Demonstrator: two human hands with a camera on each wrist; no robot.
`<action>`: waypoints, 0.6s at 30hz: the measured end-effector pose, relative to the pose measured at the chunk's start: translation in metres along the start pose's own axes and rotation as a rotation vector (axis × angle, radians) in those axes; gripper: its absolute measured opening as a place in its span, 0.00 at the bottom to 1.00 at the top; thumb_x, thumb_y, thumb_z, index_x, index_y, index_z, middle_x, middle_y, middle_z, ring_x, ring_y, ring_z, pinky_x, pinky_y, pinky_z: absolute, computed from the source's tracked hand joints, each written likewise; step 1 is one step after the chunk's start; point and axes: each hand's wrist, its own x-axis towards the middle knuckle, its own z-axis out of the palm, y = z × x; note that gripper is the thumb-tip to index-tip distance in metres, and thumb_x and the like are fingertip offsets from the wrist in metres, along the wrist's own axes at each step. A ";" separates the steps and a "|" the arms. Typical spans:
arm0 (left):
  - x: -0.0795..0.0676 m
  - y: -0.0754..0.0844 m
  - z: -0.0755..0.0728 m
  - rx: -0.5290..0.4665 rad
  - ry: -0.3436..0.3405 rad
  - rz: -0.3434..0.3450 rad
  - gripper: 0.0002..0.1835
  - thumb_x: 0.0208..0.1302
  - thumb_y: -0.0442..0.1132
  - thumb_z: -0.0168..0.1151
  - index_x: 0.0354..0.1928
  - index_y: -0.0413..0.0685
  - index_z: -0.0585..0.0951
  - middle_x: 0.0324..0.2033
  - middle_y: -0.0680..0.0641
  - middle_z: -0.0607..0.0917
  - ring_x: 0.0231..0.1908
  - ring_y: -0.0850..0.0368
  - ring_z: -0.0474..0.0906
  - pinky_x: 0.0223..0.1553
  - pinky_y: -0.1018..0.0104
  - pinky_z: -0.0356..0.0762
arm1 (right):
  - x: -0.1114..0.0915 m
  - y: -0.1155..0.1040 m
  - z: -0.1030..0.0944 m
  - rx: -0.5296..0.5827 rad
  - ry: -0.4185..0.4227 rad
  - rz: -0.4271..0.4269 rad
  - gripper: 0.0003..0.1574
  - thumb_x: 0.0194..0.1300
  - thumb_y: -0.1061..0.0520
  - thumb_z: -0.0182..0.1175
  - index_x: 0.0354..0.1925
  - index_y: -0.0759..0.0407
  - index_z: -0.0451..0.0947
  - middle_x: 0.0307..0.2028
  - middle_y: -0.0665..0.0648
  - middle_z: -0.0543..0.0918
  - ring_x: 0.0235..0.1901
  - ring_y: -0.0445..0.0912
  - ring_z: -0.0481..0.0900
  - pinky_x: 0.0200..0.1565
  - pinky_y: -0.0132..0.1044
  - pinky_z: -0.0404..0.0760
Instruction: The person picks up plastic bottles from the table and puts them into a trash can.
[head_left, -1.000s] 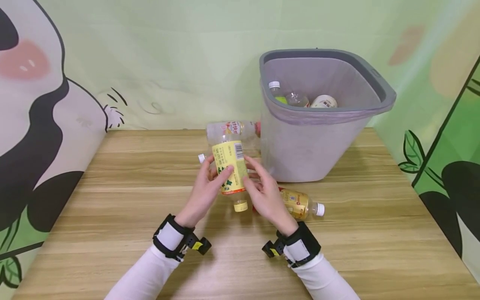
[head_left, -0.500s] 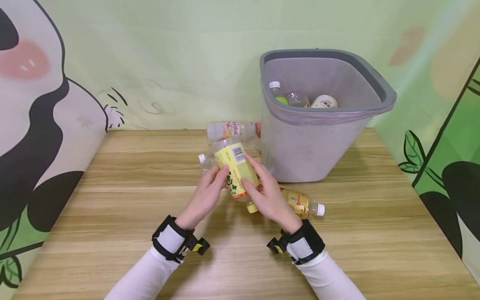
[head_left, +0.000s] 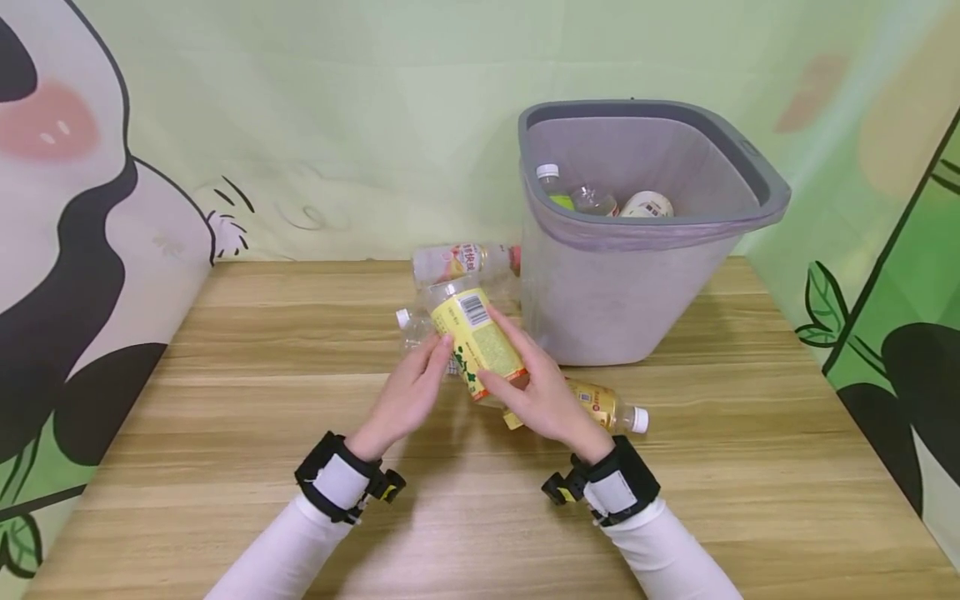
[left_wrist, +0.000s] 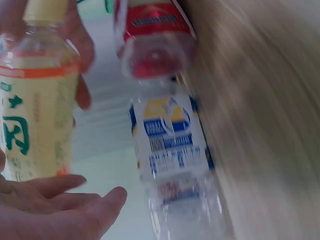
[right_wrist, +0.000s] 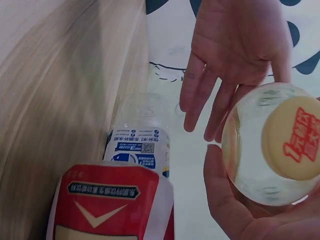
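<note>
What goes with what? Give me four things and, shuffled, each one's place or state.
1. yellow-labelled clear plastic bottle
2. gold-labelled plastic bottle
3. pink-capped plastic bottle
4. grey-rimmed plastic bin

A. standing upright
B. lying in front of the bin
C. held in the right hand
D. lying at the back of the wooden table

Pairs: 1-C, 2-B, 3-D, 4-A

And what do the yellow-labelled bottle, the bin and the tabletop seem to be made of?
Yellow-labelled bottle: probably clear, glossy plastic; the base is see-through and catches light.
Bin: likely plastic, smooth and fairly matte; the grey rim looks moulded. The crinkled band below it looks like thin film.
Tabletop: wood-look with a soft sheen; grain shows, but solid wood or laminate is unclear.
</note>
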 end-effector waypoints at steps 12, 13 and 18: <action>0.005 -0.007 -0.007 0.272 0.105 0.137 0.31 0.75 0.56 0.31 0.68 0.44 0.64 0.71 0.39 0.57 0.68 0.43 0.54 0.67 0.45 0.55 | 0.006 -0.002 -0.011 -0.092 0.057 -0.073 0.42 0.63 0.63 0.57 0.72 0.61 0.53 0.66 0.65 0.64 0.46 0.55 0.77 0.36 0.39 0.84; 0.005 -0.007 -0.008 0.295 0.114 0.148 0.31 0.75 0.55 0.31 0.69 0.43 0.63 0.71 0.39 0.56 0.68 0.43 0.54 0.66 0.44 0.55 | 0.008 0.000 -0.012 -0.107 0.060 -0.078 0.42 0.63 0.62 0.58 0.72 0.59 0.53 0.66 0.63 0.64 0.47 0.54 0.76 0.36 0.39 0.83; 0.008 -0.009 -0.012 0.387 0.169 0.223 0.29 0.75 0.52 0.36 0.70 0.43 0.60 0.71 0.40 0.56 0.68 0.42 0.55 0.66 0.44 0.56 | 0.017 0.007 -0.021 -0.196 0.078 -0.128 0.42 0.64 0.55 0.59 0.72 0.50 0.55 0.62 0.57 0.68 0.48 0.48 0.73 0.37 0.37 0.82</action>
